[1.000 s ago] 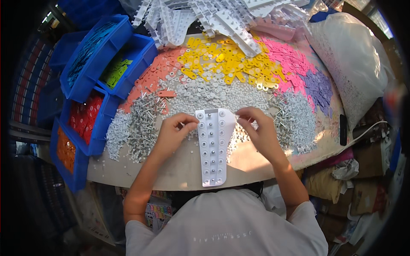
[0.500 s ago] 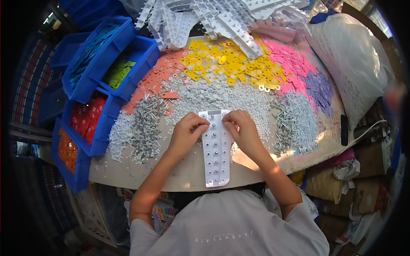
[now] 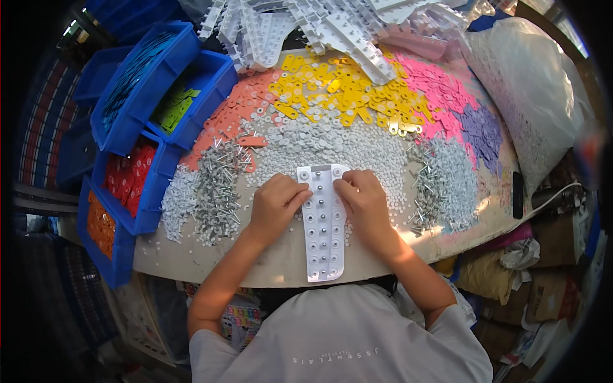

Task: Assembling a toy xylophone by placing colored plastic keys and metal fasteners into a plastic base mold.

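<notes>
A long white plastic strip (image 3: 322, 239) lies upright on the table in front of me, with a line of silver studs down its middle and round white discs along both sides. My left hand (image 3: 276, 207) is closed, its thumb and forefinger pressed together at the strip's upper left edge. On the opposite edge, my right hand (image 3: 365, 204) is also closed, thumb and forefinger over the second row of discs. Whatever lies in either pinch is too small or hidden to make out. Small white discs (image 3: 319, 137) are heaped just beyond the strip.
Metal pins (image 3: 220, 191) and white pins (image 3: 456, 185) lie in piles to either side. Yellow tabs (image 3: 357, 96), pink tabs (image 3: 440, 89) and purple tabs (image 3: 480, 134) spread behind. Blue bins (image 3: 172, 153) stand left; a filled plastic bag (image 3: 530, 96) and black phone-like object (image 3: 517, 195) are right.
Both hands have shifted slightly toward me along the strip, and the right has moved a little to the right. The strip stays almost in place.
</notes>
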{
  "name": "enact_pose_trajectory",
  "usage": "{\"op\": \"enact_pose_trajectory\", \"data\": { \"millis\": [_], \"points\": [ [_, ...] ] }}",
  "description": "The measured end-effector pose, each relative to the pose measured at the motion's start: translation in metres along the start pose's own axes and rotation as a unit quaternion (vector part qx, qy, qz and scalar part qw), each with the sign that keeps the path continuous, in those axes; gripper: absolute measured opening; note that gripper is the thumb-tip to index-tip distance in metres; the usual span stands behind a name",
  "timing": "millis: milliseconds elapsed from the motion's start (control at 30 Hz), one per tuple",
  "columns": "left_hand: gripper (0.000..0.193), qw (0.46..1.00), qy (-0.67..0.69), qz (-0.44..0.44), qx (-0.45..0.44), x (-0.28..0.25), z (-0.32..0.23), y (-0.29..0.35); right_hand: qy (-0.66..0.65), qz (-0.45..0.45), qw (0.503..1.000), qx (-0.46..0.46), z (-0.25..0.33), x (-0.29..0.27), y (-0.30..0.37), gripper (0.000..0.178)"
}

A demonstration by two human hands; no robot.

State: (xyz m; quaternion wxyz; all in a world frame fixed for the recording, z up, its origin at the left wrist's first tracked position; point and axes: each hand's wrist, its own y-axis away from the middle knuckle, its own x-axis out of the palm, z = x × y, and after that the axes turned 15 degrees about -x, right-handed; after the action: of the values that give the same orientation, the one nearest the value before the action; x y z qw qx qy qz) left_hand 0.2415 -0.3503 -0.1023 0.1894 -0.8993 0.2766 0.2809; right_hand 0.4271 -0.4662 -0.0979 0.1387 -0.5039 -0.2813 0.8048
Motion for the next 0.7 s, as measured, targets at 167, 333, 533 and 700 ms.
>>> {"op": "enact_pose_trajectory", "data": {
  "millis": [167, 333, 533, 700],
  "points": [
    [0.015, 0.994, 0.002, -0.058, -0.094, -0.017, 0.002, -0.070, 0.039, 0.016, 0.998, -0.049, -0.003, -0.006, -0.004, 0.023],
    [0.019, 0.990, -0.046, -0.111, -0.075, -0.019, 0.055, -0.157, -0.082, -0.039, 0.996, 0.020, -0.007, -0.004, -0.002, 0.013],
    [0.020, 0.979, -0.176, -0.055, -0.091, -0.012, 0.075, -0.185, -0.086, -0.078, 0.987, 0.112, -0.029, -0.020, -0.006, 0.010],
    [0.015, 0.985, -0.122, -0.013, -0.118, -0.012, 0.081, -0.190, -0.042, -0.038, 0.991, 0.125, -0.029, -0.026, -0.008, 0.014]
  ]
}}
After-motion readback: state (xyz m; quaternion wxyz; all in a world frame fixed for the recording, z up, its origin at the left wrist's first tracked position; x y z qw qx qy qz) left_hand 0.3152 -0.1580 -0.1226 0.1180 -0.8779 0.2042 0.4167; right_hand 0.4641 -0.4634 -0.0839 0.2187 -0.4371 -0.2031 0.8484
